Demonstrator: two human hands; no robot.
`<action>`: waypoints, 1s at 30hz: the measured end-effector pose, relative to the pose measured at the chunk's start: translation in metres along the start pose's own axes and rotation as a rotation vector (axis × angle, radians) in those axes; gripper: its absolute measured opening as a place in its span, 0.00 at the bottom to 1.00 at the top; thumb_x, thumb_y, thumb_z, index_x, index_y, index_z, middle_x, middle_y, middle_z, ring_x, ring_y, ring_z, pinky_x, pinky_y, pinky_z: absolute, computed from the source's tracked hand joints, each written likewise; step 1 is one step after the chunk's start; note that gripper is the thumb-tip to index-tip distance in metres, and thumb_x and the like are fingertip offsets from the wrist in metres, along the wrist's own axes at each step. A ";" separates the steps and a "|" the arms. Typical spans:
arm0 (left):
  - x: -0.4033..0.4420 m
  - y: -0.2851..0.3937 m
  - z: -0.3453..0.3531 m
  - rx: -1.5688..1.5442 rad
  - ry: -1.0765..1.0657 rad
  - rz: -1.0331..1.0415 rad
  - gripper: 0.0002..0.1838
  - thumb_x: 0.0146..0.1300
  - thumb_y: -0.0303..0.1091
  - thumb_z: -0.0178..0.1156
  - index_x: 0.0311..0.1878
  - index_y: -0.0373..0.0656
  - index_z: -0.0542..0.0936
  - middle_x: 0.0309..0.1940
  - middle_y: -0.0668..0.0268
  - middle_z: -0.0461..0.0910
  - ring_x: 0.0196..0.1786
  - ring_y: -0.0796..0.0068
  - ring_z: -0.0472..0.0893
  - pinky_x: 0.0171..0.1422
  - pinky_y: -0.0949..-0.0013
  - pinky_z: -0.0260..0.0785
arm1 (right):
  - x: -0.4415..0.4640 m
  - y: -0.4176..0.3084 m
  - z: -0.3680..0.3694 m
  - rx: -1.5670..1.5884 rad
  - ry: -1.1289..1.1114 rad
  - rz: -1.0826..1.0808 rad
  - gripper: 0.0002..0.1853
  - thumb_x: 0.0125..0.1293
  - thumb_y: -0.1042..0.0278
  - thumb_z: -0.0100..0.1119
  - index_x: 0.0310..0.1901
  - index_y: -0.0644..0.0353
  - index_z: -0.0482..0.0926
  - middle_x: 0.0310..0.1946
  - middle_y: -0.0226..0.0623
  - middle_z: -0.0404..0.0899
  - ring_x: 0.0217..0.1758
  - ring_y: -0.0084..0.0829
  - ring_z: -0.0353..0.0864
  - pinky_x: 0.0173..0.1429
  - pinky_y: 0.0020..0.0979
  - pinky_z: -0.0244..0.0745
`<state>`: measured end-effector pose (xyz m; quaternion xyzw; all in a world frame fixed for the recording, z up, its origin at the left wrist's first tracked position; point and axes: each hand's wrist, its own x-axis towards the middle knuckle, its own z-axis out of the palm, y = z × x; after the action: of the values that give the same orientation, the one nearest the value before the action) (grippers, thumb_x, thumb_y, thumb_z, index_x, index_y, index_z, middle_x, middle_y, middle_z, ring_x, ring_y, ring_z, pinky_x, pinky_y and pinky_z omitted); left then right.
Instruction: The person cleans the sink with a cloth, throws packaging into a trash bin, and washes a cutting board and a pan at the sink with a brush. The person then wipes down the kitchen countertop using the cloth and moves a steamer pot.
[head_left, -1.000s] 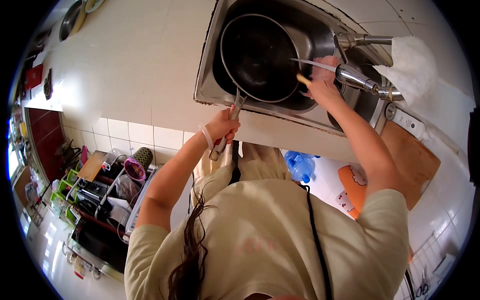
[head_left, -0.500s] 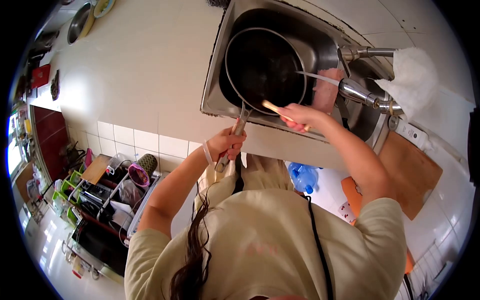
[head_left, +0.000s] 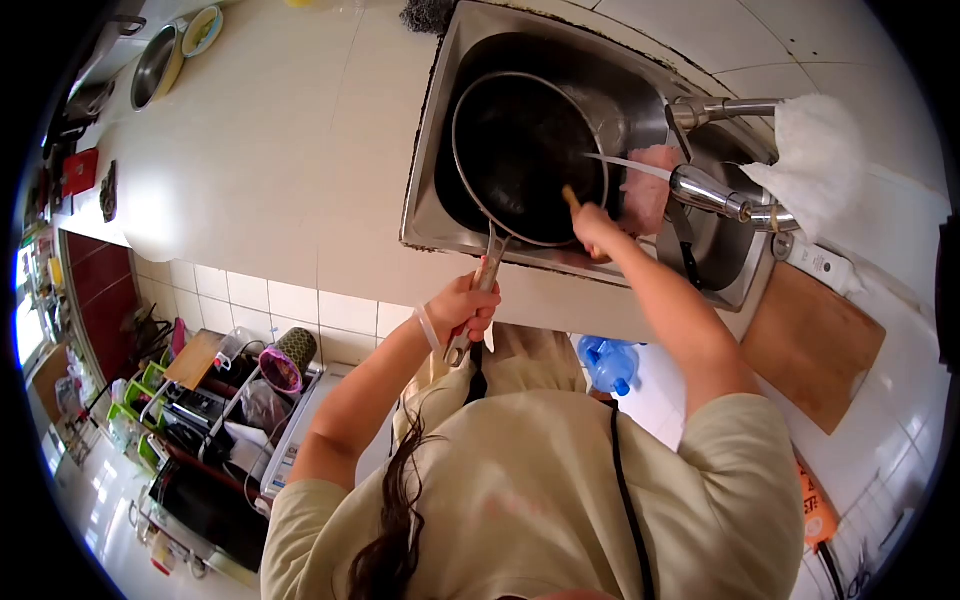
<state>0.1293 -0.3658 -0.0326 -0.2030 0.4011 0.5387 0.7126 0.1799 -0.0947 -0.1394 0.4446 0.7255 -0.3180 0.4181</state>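
Note:
A dark wok rests in the steel sink, tilted slightly, with its interior wet. My left hand is closed around its metal handle, which reaches over the sink's front edge. My right hand, at the wok's near right rim, grips a light wooden tool. One end of that tool points into the wok; I cannot make out its exact kind. From the faucet, a stream of water runs into the wok. A pink cloth hangs over the sink divider.
In the right basin lies a dark-handled knife. A white cloth drapes by the faucet. A white bottle and a wooden cutting board are at the right. A scouring pad sits behind the sink; bowls stand far left.
My right hand has moved right and a little up with the wooden tool, which now points more steeply into the wok. My left hand keeps its hold on the handle. The view has shifted slightly.

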 end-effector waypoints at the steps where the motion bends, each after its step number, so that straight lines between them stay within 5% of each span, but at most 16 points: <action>1: 0.000 0.000 0.000 0.003 -0.009 -0.008 0.08 0.60 0.24 0.54 0.38 0.45 0.65 0.18 0.70 0.62 0.13 0.81 0.60 0.17 0.73 0.55 | -0.017 0.005 -0.001 -0.114 -0.080 -0.047 0.26 0.72 0.51 0.40 0.38 0.73 0.76 0.14 0.45 0.74 0.14 0.38 0.75 0.19 0.41 0.70; 5: 0.002 -0.002 -0.003 0.001 -0.020 -0.024 0.08 0.59 0.24 0.54 0.38 0.45 0.65 0.18 0.70 0.62 0.13 0.81 0.60 0.17 0.73 0.55 | -0.069 -0.026 -0.006 0.064 -0.440 -0.179 0.27 0.72 0.50 0.38 0.27 0.68 0.71 0.10 0.39 0.70 0.08 0.30 0.68 0.14 0.34 0.64; 9: 0.004 -0.006 -0.001 -0.031 -0.008 -0.026 0.08 0.58 0.23 0.54 0.37 0.42 0.65 0.19 0.67 0.65 0.14 0.78 0.63 0.17 0.70 0.59 | -0.059 -0.108 -0.013 0.866 -0.613 -0.333 0.27 0.71 0.42 0.39 0.23 0.57 0.65 0.05 0.29 0.58 0.05 0.25 0.59 0.10 0.29 0.54; 11: 0.006 -0.008 0.003 -0.029 0.019 -0.026 0.09 0.58 0.23 0.54 0.37 0.42 0.65 0.19 0.67 0.65 0.14 0.78 0.63 0.17 0.70 0.60 | -0.010 -0.147 -0.020 1.346 -0.730 -0.015 0.22 0.72 0.47 0.41 0.26 0.55 0.64 0.11 0.24 0.60 0.08 0.19 0.58 0.13 0.23 0.54; 13: 0.005 -0.012 0.003 -0.029 0.030 -0.017 0.09 0.57 0.23 0.54 0.37 0.42 0.65 0.19 0.66 0.65 0.14 0.77 0.64 0.16 0.70 0.60 | 0.044 -0.154 -0.023 1.559 -0.430 0.064 0.15 0.70 0.61 0.39 0.24 0.54 0.63 0.12 0.27 0.60 0.09 0.20 0.57 0.14 0.23 0.54; 15: 0.004 -0.012 0.002 -0.021 0.033 -0.002 0.09 0.57 0.23 0.55 0.37 0.42 0.64 0.19 0.66 0.66 0.14 0.77 0.64 0.16 0.70 0.60 | 0.051 -0.124 -0.016 1.471 -0.216 -0.063 0.15 0.69 0.66 0.38 0.22 0.55 0.61 0.12 0.29 0.59 0.09 0.23 0.57 0.14 0.26 0.55; 18: 0.004 -0.009 0.001 -0.019 0.035 0.013 0.09 0.58 0.23 0.54 0.38 0.42 0.64 0.19 0.66 0.66 0.14 0.77 0.64 0.16 0.69 0.60 | 0.092 -0.044 -0.001 1.145 -0.294 -0.152 0.17 0.70 0.63 0.41 0.21 0.56 0.64 0.10 0.31 0.59 0.09 0.29 0.58 0.13 0.30 0.53; 21: 0.005 -0.007 -0.003 -0.008 0.023 0.024 0.09 0.58 0.23 0.54 0.38 0.42 0.64 0.19 0.66 0.66 0.14 0.77 0.64 0.16 0.69 0.60 | 0.000 -0.017 -0.011 0.170 -0.144 0.005 0.21 0.71 0.59 0.40 0.26 0.66 0.73 0.09 0.41 0.67 0.09 0.36 0.68 0.13 0.39 0.62; 23: 0.005 -0.008 -0.005 -0.026 -0.018 0.005 0.09 0.58 0.23 0.54 0.38 0.41 0.64 0.19 0.66 0.66 0.14 0.76 0.64 0.16 0.68 0.61 | -0.043 -0.017 -0.004 -0.008 -0.208 -0.084 0.24 0.71 0.55 0.41 0.25 0.67 0.71 0.10 0.41 0.69 0.10 0.35 0.71 0.13 0.40 0.64; 27: 0.006 -0.009 -0.003 -0.032 -0.012 -0.004 0.09 0.58 0.23 0.54 0.38 0.41 0.64 0.19 0.66 0.66 0.14 0.76 0.65 0.16 0.68 0.61 | -0.062 -0.070 0.008 0.226 -0.408 -0.288 0.25 0.72 0.52 0.40 0.25 0.66 0.70 0.12 0.40 0.70 0.10 0.33 0.72 0.13 0.36 0.66; 30: 0.005 -0.008 0.000 -0.035 0.023 -0.011 0.09 0.58 0.23 0.54 0.37 0.41 0.64 0.18 0.66 0.66 0.13 0.76 0.65 0.16 0.68 0.62 | 0.003 -0.119 0.008 0.401 -0.133 -0.283 0.25 0.71 0.51 0.42 0.27 0.67 0.72 0.15 0.40 0.73 0.12 0.34 0.73 0.15 0.36 0.68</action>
<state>0.1375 -0.3655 -0.0372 -0.2236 0.3986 0.5395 0.7072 0.0731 -0.1479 -0.1347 0.3908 0.6739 -0.5394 0.3195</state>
